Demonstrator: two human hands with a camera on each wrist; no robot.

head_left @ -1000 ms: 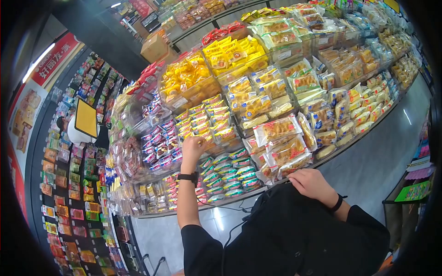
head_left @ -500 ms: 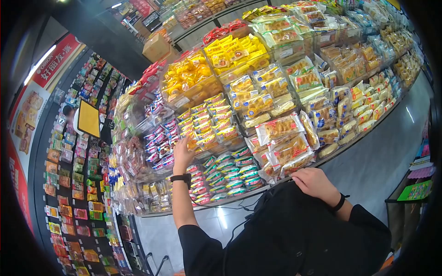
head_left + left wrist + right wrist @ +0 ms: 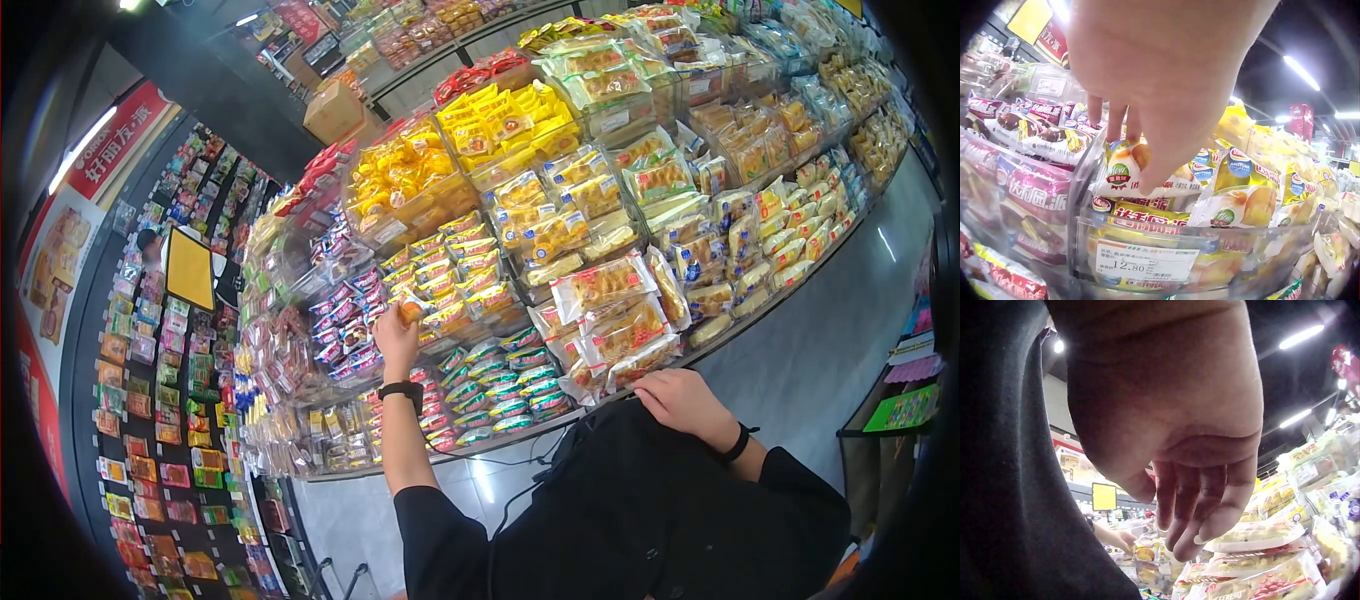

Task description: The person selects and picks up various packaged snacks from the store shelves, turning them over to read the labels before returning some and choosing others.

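My left hand (image 3: 397, 340) reaches over a clear bin of yellow-wrapped pies (image 3: 465, 262). In the left wrist view, its thumb and fingers pinch a yellow-and-white packaged pie (image 3: 1124, 170) that stands tilted above the bin's front wall. More of the same pies (image 3: 1244, 187) lie right beside it, and a price tag (image 3: 1147, 261) is fixed on the front. My right hand (image 3: 685, 402) is at the display's front edge, by large clear bags of bread (image 3: 610, 285). Its fingers (image 3: 1213, 487) hang loosely curled and hold nothing.
Purple-wrapped pies (image 3: 345, 315) fill the bin to the left, and green-wrapped ones (image 3: 505, 385) lie nearer me. Bins of yellow packets (image 3: 510, 115) rise behind. A yellow sign (image 3: 190, 268) stands at left, before a wall of hanging snacks (image 3: 165, 440).
My left hand has shifted left and slightly back toward me, and a packaged pie now shows in its fingers. The right hand stays at the display edge.
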